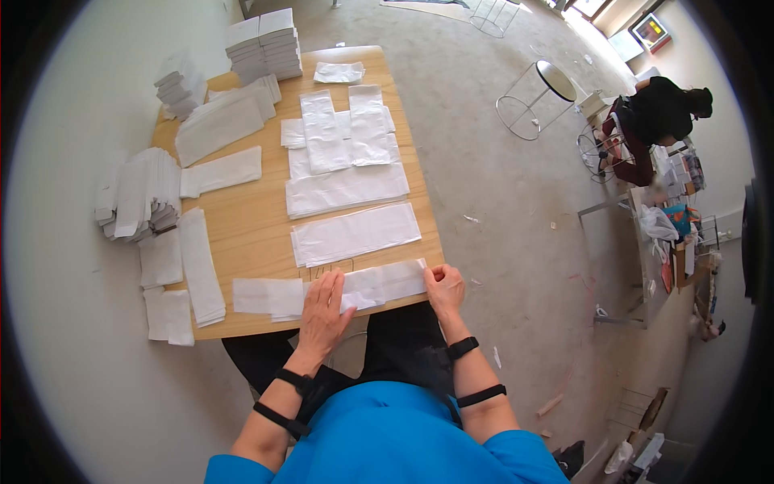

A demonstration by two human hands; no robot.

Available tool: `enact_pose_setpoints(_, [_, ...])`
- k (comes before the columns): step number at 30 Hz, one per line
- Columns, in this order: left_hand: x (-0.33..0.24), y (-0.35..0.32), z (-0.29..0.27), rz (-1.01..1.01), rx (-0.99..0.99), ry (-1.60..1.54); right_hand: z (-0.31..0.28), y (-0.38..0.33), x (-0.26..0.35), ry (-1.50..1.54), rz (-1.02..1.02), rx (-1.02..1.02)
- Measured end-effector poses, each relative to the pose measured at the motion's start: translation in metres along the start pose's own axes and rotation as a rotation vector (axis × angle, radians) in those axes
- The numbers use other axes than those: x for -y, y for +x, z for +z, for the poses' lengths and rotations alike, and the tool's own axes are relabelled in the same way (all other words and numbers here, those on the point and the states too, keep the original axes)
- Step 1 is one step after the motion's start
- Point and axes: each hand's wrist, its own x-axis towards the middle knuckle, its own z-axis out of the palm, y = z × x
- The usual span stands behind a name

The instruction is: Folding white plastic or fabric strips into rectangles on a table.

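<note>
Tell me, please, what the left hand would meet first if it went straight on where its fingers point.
The left hand would probably first meet the flat white pile just ahead on the table; the pile's thickness is hard to judge.

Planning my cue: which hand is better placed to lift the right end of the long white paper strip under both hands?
Likely the right hand: it pinches the white paper strip at that end, while the left hand lies across it farther left.
</note>
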Motion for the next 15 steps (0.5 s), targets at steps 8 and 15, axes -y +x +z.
enact_pose_setpoints(8, [0.033, -0.056, -0.003, -0.134, 0.217, 0.267, -0.007, -0.002, 0.005, -0.003, 0.028, 0.039])
enact_pose_setpoints(15, [0.035, -0.057, 0.0, -0.14, 0.219, 0.309, -0.002, -0.002, 0.002, -0.03, 0.009, 0.03])
